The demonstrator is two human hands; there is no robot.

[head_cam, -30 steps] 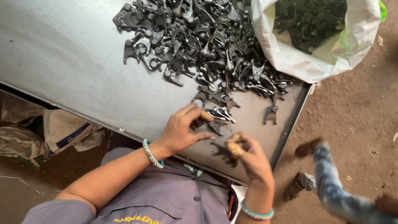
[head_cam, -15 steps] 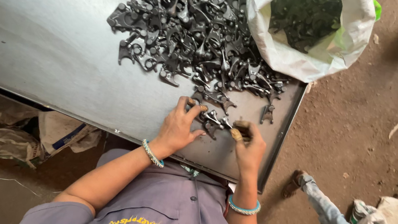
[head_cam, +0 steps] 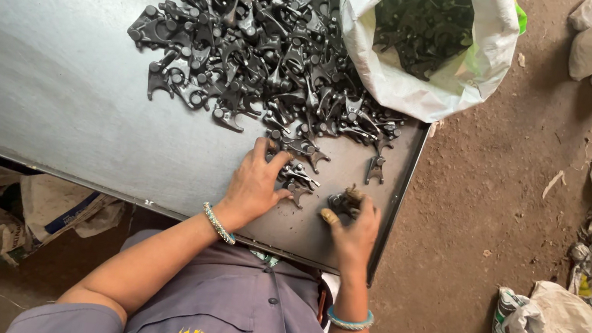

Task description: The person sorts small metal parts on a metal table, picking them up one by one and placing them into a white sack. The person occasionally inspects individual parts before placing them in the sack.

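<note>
A heap of dark forged metal parts [head_cam: 258, 49] lies on a grey metal table [head_cam: 43, 83]. My left hand [head_cam: 255, 184] rests flat on the table at the heap's near edge, fingers spread over a few loose parts [head_cam: 300, 178]. My right hand [head_cam: 353, 222] sits near the table's right edge, fingers curled around one dark metal part [head_cam: 345, 199]. Both wrists wear bangles. One single part [head_cam: 376, 170] lies apart near the right rim.
A white sack [head_cam: 431, 47] holding more dark parts stands at the table's far right corner. Dirt floor lies to the right with several crumpled white bags [head_cam: 556, 319]. More bags and sacking [head_cam: 12, 207] lie under the table's near edge at left.
Another person's legs at the lower right have left the view. My right hand stays closed on a part and has shifted slightly toward the table's right edge.
</note>
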